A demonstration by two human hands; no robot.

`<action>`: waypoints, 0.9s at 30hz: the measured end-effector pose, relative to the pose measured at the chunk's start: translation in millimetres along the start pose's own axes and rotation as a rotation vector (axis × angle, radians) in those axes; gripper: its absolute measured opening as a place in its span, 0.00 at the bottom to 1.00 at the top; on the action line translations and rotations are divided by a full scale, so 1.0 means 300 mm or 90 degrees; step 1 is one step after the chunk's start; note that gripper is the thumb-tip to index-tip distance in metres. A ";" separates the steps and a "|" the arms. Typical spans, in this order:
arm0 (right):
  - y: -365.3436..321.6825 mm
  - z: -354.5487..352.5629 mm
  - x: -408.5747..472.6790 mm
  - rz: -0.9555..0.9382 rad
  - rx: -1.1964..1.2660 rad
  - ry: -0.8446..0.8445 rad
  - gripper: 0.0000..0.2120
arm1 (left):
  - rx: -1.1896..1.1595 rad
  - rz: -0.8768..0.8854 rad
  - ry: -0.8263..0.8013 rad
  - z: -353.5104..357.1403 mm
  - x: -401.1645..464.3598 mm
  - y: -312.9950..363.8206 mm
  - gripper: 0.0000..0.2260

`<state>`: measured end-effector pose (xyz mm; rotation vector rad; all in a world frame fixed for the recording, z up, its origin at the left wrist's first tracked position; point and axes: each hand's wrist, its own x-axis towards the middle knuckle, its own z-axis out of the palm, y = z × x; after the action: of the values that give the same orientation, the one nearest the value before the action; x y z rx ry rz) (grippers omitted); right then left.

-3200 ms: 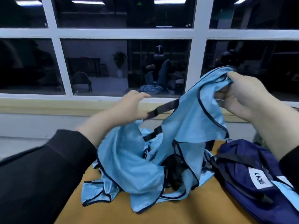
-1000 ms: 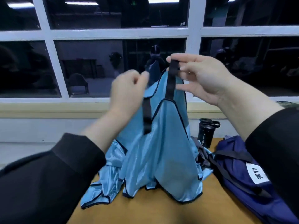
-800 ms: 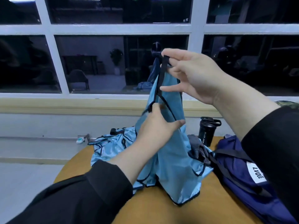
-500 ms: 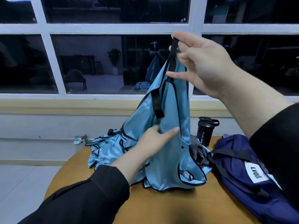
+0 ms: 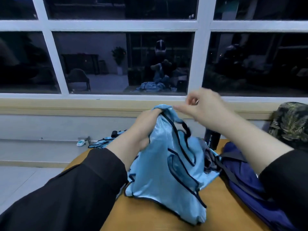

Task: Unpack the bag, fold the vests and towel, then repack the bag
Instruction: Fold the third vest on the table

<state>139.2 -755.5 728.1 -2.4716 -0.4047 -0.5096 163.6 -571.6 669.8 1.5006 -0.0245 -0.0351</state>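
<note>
Vest (image 5: pixel 168 165) fabric, light blue with dark trim, hangs bunched from the left hand (image 5: pixel 146 124), whose fingers grip its top edge above the table (image 5: pixel 216 205), its hem draped on the wood. Just right of that edge the right hand (image 5: pixel 205 105) is blurred, fingers loosely curled and apparently holding nothing, though I cannot tell for sure; the navy bag (image 5: pixel 246 177) lies at near right, more vests (image 5: pixel 103 142) at far left, a black bottle (image 5: pixel 211 140) behind. With one grip only, the slippery cloth could twist or slide, or its strap could snag, spoiling the fold.
</note>
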 end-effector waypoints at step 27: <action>0.006 0.063 0.015 0.176 0.661 -0.013 0.11 | 0.675 -0.263 -0.320 -0.076 -0.165 -0.285 0.30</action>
<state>148.9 -744.8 714.8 -1.4857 -0.2332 -0.0924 114.4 -552.8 583.2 2.4932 -0.1564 -0.8427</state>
